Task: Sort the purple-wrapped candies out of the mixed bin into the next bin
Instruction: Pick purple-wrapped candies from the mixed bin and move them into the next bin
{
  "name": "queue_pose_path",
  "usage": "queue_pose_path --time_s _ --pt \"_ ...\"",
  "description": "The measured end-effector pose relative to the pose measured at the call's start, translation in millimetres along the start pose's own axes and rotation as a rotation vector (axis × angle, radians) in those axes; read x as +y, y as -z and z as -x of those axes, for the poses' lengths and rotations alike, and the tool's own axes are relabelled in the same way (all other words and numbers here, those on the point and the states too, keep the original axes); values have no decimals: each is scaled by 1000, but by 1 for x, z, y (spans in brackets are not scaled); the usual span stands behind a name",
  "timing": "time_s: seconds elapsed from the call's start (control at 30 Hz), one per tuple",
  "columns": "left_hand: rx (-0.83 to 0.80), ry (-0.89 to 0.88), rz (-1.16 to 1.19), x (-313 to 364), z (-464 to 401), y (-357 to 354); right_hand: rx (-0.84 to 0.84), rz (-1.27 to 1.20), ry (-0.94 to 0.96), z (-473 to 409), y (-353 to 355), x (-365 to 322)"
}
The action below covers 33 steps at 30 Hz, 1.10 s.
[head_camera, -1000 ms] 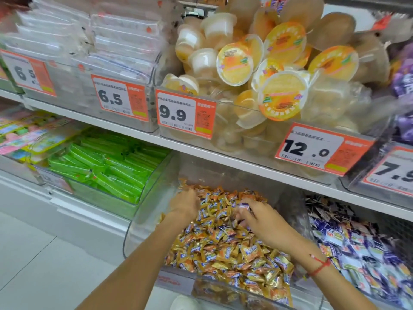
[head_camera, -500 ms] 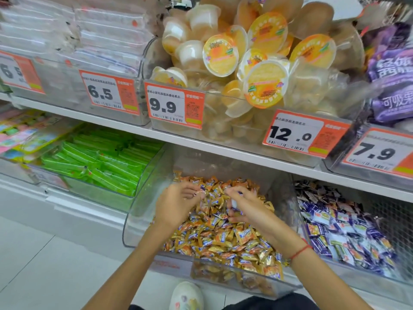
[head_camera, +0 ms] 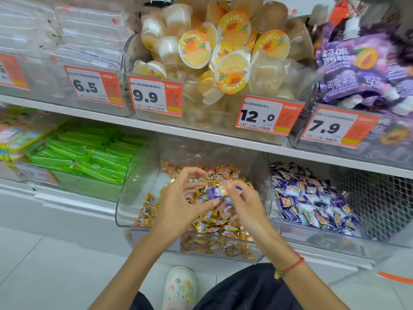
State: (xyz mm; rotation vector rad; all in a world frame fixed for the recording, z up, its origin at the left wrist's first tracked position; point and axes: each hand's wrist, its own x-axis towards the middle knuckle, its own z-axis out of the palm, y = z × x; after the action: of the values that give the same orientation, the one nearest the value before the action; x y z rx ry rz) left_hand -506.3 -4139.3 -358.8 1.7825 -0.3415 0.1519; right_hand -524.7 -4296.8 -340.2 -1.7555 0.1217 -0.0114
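Observation:
A clear mixed bin (head_camera: 125, 206) on the lower shelf holds a heap of orange-gold wrapped candies (head_camera: 214, 222). Both hands hover just above that heap. My right hand (head_camera: 243, 204) pinches a purple-wrapped candy (head_camera: 213, 192) between thumb and fingertips. My left hand (head_camera: 181, 198) is right beside it, fingers spread and loosely curved, its fingertips close to the candy; I cannot tell whether they touch it. The neighbouring bin (head_camera: 312, 236) to the right holds purple and white wrapped candies (head_camera: 312, 202).
Green packs (head_camera: 89, 157) fill the bin to the left. The shelf above carries jelly cups (head_camera: 223, 54), purple pouches (head_camera: 362, 70) and price tags (head_camera: 268, 115). A wire mesh basket (head_camera: 380, 204) stands at far right. My shoe (head_camera: 180, 287) rests on the tiled floor below.
Both hands have risen out of the orange candy heap and come together. My right hand now holds a purple-wrapped candy up above the pile. The camera has moved closer and rightward.

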Motion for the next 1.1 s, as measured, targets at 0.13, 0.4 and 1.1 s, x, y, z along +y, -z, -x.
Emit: queue_pose_path --time_s 0.13,0.4,1.1 --pt "106 -99 -515 -28 22 23 436 264 300 10 66 14" --pt "68 105 -843 -50 42 36 342 1020 76 -54 150 89" --pt "393 245 -712 -73 -11 93 -220 722 -465 -110 -29 52"
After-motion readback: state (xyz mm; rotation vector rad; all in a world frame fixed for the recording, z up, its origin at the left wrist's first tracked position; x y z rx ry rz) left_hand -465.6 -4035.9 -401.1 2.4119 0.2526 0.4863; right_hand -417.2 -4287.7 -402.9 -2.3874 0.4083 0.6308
